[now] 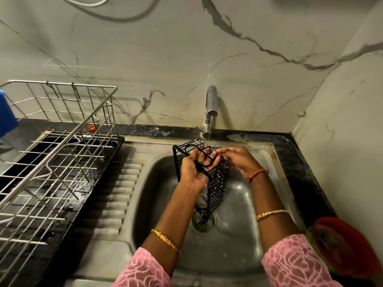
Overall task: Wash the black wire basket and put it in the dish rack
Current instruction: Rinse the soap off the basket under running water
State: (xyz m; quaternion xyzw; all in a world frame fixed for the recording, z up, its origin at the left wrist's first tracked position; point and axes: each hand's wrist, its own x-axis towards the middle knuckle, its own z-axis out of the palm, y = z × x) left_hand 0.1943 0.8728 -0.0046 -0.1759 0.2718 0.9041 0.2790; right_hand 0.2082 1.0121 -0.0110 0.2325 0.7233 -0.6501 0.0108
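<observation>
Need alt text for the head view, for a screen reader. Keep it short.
Two hands hold a black wire basket tilted on end under a running tap above a steel sink; the left hand grips its frame and the right hand holds its upper edge. A metal dish rack stands on the counter to the left.

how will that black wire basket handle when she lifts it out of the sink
The black wire basket is open wire, so probably stiff and light. It is wet under the tap, so likely slippery. The left hand holds it tilted; it may swing.
</observation>
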